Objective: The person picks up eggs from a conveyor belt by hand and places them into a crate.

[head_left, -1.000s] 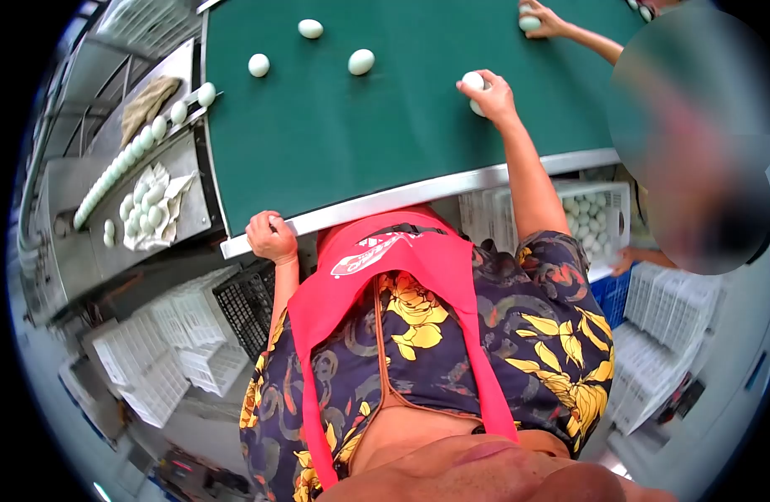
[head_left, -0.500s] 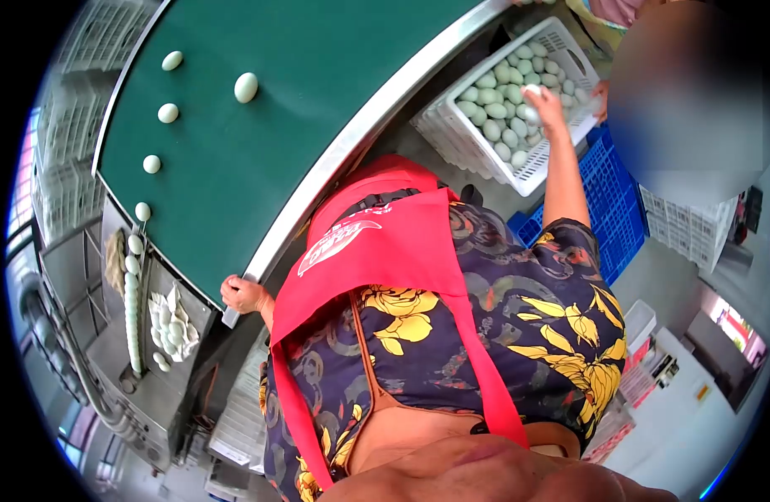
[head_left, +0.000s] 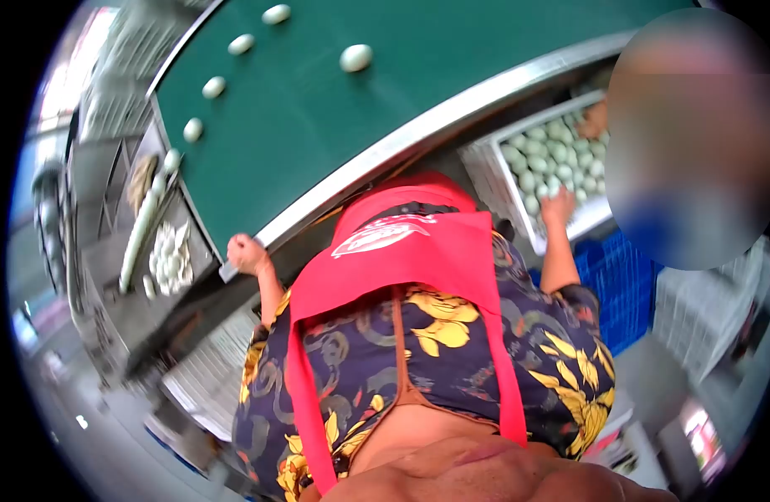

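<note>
Pale eggs (head_left: 560, 151) fill a white plastic crate (head_left: 581, 219) on the right. My right hand (head_left: 558, 206) reaches over the crate's near side, fingers curled down around an egg (head_left: 554, 181) among the others; blur softens the fingertips. At the near left corner of the green belt table (head_left: 318, 142), my left hand (head_left: 248, 253) is closed over the metal rim (head_left: 318, 194). Several eggs sit on the green surface, among them a larger-looking one (head_left: 355, 58) and a row along the far left edge.
A line of eggs (head_left: 142, 226) runs down a metal chute on the left, beside a pile of eggs (head_left: 171, 259) on white material. Another person's hand (head_left: 595, 121) is at the crate's far side. A blue crate (head_left: 615, 293) and a white crate (head_left: 707, 314) stand to the right.
My view has turned, so the table and eggs appear rotated. My right hand, earlier raised over the crate with an egg, is now lower, among the eggs. My left hand stays at the corner.
</note>
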Available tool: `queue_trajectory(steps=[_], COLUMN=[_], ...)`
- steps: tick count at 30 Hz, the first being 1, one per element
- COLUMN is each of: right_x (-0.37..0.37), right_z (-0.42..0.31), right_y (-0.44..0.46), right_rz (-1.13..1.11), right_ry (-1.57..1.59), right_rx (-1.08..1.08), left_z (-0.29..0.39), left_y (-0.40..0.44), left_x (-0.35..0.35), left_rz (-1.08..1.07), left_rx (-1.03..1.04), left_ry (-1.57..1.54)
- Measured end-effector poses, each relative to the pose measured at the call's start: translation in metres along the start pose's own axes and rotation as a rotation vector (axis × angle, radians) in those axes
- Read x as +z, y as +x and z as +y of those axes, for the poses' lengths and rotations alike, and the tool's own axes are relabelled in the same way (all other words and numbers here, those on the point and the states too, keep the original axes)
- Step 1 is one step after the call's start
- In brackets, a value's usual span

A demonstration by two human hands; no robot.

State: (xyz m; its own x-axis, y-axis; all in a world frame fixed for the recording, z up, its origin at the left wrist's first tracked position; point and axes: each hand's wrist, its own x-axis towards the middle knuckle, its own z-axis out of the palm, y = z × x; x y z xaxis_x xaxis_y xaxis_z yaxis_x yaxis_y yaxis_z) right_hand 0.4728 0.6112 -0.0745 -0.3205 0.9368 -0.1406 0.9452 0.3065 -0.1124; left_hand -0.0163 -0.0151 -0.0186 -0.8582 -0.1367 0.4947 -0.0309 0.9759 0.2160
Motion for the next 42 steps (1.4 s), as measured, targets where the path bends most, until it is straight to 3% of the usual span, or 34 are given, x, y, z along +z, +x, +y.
queue_trajectory(steps=[2, 4, 5, 6, 9, 11, 13, 15, 17, 19, 23, 25, 31, 33, 35, 38, 39, 41, 42], right_x=[-0.020, -0.035, -0.064, -0.063, -0.137, -0.179, -0.193, -0.222, -0.198, -0.185, -0.158, -0.159, -0.161, -0.162, -0.149, -0.210, -0.210, -0.204, -0.217], right_z=[0.004, 0.010, -0.005, 0.008, -0.073, -0.157, -0.223, -0.302, -0.338, -0.369, -0.406, -0.425, -0.497, -0.532, -0.567, -0.568, -0.576, -0.591, -0.599], right_y=[0.013, 0.033, 0.052, 0.076, 0.101, 0.095, 0.101, 0.081, 0.106, 0.119, 0.157, 0.161, 0.183, 0.157, 0.130, 0.074, 0.068, 0.058, 0.047], right_rz=[-0.203, -0.274, -0.457, -0.398, -0.215, -0.098, -0.056, 0.028, 0.231, 0.190, 0.256, 0.463, 0.430, 0.143, 0.061, -0.108, -0.130, 0.031, -0.020], right_ry=[-0.207, -0.400, -0.334, -0.229, 0.470, 0.795, 0.815, 0.614, 0.317, 0.166, 0.312, 0.161, 0.057, 0.204, 0.246, 0.150, 0.183, 0.151, 0.147], right_rx=[0.064, -0.017, 0.059, 0.009, -0.086, -0.363, -0.493, -0.585, -0.764, -0.738, -0.734, -0.928, -0.843, -0.999, -1.131, -1.118, -1.117, -1.150, -1.081], left_z=[0.013, 0.024, 0.025, 0.029, 0.057, 0.062, 0.076, 0.088, 0.103, 0.112, 0.116, 0.124, 0.156, 0.156, 0.149, 0.188, 0.191, 0.198, 0.201], left_y=[-0.003, -0.003, -0.005, -0.006, -0.011, -0.018, -0.021, -0.023, -0.025, -0.023, -0.014, -0.015, -0.025, -0.023, -0.020, -0.033, -0.034, -0.034, -0.034], left_x=[-0.011, -0.020, -0.020, -0.021, -0.038, -0.034, -0.041, -0.051, -0.058, -0.076, -0.093, -0.096, -0.117, -0.118, -0.117, -0.133, -0.134, -0.140, -0.143], left_rz=[0.004, -0.006, -0.001, 0.016, 0.035, 0.065, 0.083, 0.070, 0.083, 0.003, 0.061, 0.089, 0.035, 0.048, 0.039, 0.090, 0.097, 0.112, 0.097], left_rx=[0.018, 0.027, 0.034, 0.027, -0.001, 0.017, 0.008, 0.005, -0.018, -0.014, -0.034, -0.030, 0.009, 0.019, 0.030, 0.077, 0.083, 0.100, 0.093], left_ry=[-0.037, -0.090, -0.079, -0.086, -0.109, -0.125, -0.128, -0.141, -0.149, -0.233, -0.439, -0.433, -0.381, -0.399, -0.414, -0.415, -0.414, -0.424, -0.432])
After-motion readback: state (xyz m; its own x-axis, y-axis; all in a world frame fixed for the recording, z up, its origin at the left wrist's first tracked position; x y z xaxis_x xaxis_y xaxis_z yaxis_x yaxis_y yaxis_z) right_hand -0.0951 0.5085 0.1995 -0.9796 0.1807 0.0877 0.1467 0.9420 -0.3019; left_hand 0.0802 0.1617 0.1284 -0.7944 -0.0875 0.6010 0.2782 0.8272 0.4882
